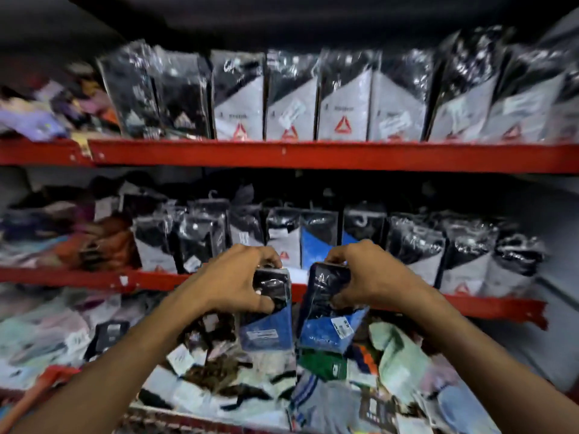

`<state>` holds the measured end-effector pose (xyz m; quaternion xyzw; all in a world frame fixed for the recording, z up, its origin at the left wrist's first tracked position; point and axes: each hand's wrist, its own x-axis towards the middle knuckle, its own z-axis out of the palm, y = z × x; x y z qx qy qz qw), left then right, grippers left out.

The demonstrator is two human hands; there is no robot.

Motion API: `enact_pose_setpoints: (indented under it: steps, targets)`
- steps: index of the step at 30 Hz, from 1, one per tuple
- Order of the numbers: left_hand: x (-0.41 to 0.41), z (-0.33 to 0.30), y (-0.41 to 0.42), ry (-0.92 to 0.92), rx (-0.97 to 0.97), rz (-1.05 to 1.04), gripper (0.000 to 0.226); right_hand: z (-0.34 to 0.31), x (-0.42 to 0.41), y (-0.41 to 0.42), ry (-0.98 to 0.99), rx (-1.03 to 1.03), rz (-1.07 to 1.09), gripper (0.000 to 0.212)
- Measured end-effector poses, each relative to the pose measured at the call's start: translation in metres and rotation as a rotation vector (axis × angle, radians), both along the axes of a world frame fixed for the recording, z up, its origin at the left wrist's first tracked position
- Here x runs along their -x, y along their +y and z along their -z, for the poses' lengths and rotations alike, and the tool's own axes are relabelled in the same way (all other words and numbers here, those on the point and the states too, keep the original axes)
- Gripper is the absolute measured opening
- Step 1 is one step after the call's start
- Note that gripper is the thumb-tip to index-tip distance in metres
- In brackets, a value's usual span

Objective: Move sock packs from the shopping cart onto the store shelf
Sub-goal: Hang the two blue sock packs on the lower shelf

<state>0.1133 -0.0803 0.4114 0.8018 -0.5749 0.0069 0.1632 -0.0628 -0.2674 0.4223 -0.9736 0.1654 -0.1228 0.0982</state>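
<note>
My left hand (233,277) grips the top of a sock pack with a blue card and black socks (266,327). My right hand (366,274) grips a second blue-card sock pack (329,324) beside it. Both packs hang upright just in front of the red edge of the middle shelf (488,305). On that shelf stands a row of sock packs (316,242), grey-card ones and some blue-card ones, right behind my hands. Below lies the shopping cart (194,418), heaped with loose socks and packs.
The upper red shelf (282,155) carries a full row of grey-card sock packs (341,98). Loose coloured clothing is piled at the left end of both shelves (47,114). A pale green garment (398,355) lies in the cart under my right forearm.
</note>
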Motion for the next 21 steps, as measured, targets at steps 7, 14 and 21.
enact_pose_setpoints:
  steps: [7,14,21]
  targets:
    - [-0.007,-0.064,-0.068,-0.035,0.113,0.074,0.05,-0.058,-0.006,-0.051,-0.059,0.045,0.109,0.045]
    - [-0.027,-0.072,-0.134,-0.088,0.12,0.063,0.053,-0.071,-0.027,-0.093,-0.022,0.017,0.171,0.041]
    - [-0.032,-0.053,-0.175,-0.093,0.051,0.057,0.056,-0.056,-0.046,-0.119,0.055,0.043,0.192,0.051]
